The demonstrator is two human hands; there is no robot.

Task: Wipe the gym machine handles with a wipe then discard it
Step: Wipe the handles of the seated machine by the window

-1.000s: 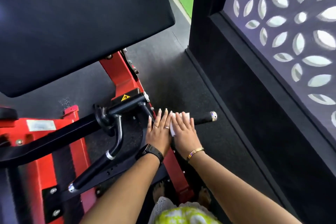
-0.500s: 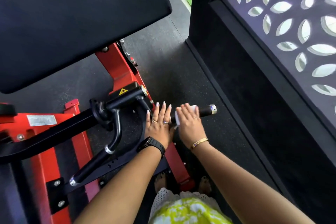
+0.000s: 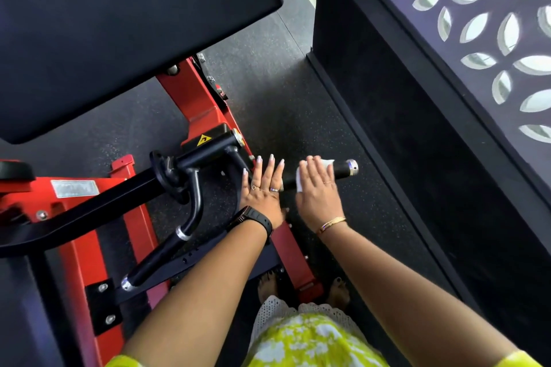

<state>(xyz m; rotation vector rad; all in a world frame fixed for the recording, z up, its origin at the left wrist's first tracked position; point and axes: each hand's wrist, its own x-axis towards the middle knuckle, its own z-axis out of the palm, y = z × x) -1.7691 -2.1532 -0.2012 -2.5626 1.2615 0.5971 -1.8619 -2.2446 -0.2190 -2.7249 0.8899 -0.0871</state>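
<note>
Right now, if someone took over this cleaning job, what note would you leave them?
Left hand: open, fingers flat on the handle, beside the wipe.
Right hand: open, pressing the wipe onto the handle near its capped end.
Done: this handle is being wiped; how much is covered cannot be told.
Left: the lower handle, then discard the wipe. No bin in view.

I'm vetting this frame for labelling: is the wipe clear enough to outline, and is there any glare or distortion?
Head view: the wipe under the right hand is slightly soft but stands out white on the black handle; openings in the lattice screen are blown out; the pad is dark and featureless; wide-angle distortion bends the frame edges.
</note>
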